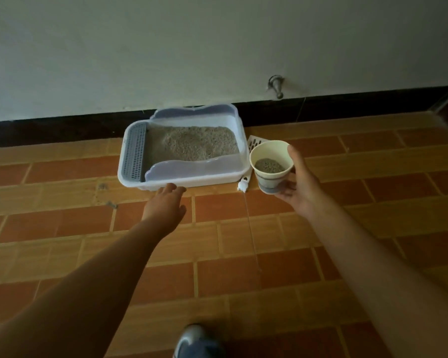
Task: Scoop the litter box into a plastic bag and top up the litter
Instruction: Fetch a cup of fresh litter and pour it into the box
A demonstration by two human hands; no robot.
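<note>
Holding a paper cup (271,166) of grey litter, right hand (299,184) fingers wrapped around it; left hand (166,202), fingers loosely extended, reaches toward the white, litter-filled litter box (184,180).

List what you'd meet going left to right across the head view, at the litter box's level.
Grey sieve panel → litter → scoop → cup → right hand.
</note>
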